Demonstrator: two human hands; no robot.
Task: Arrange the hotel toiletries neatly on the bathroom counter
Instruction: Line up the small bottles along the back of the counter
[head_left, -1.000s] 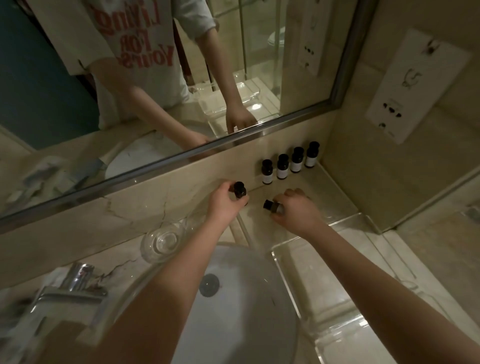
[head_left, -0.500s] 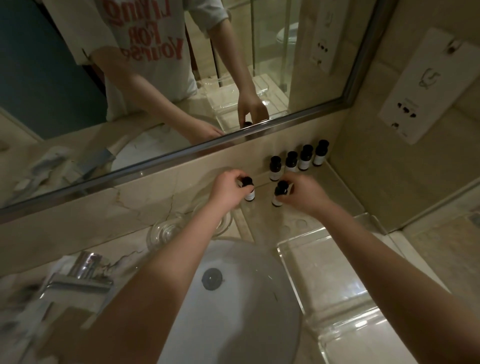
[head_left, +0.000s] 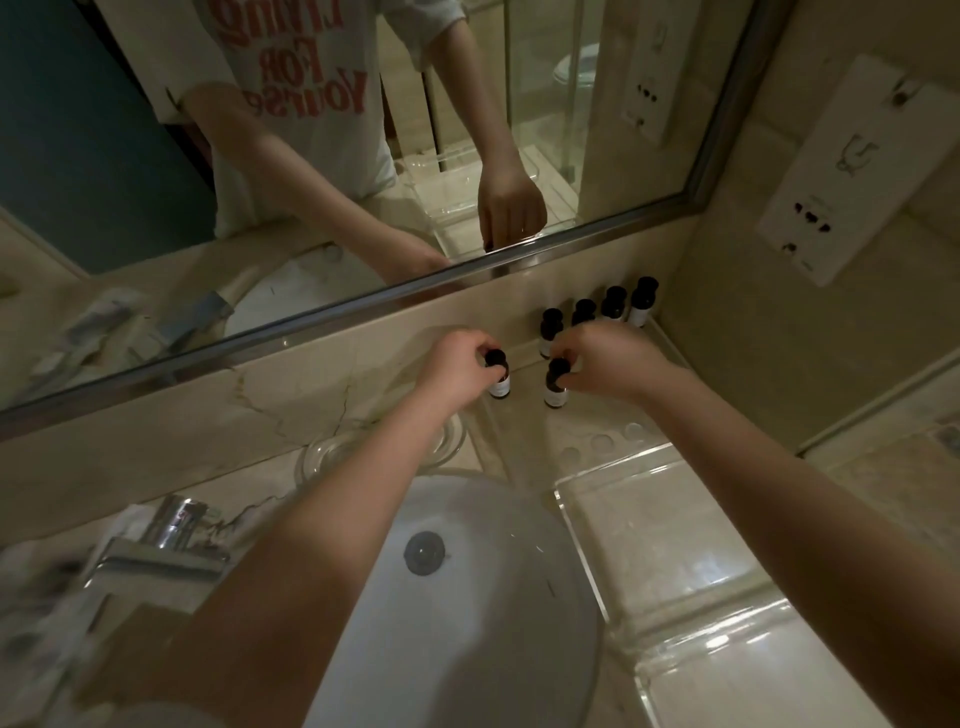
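Presently, 2 small dark-capped bottles stand upright near the back of the counter (head_left: 511, 439), behind the sink (head_left: 467, 613), each with its long axis vertical and its cap up. The left hand (head_left: 457, 370) has its fingers curled round the cap and neck of the left bottle (head_left: 500, 382), whose pale label faces the camera. The right hand (head_left: 608, 364) pinches the cap of the right bottle (head_left: 556, 389) between thumb and fingertips, the remaining fingers arched above it. The 2 held bottles sit side by side, apart from each other. Whether their bases touch the counter cannot be told.

A row (head_left: 613, 304) of 4 matching bottles stands upright behind them along the wall under the mirror (head_left: 363, 156), running into the right corner. The right hand partly covers the 2 nearest of the row.

A clear tray (head_left: 587, 525) lies right of the sink. A glass dish (head_left: 324, 454) sits left of the held bottles, and a chrome tap (head_left: 161, 551) is further left. A socket panel (head_left: 831, 171) is fixed to the right wall.
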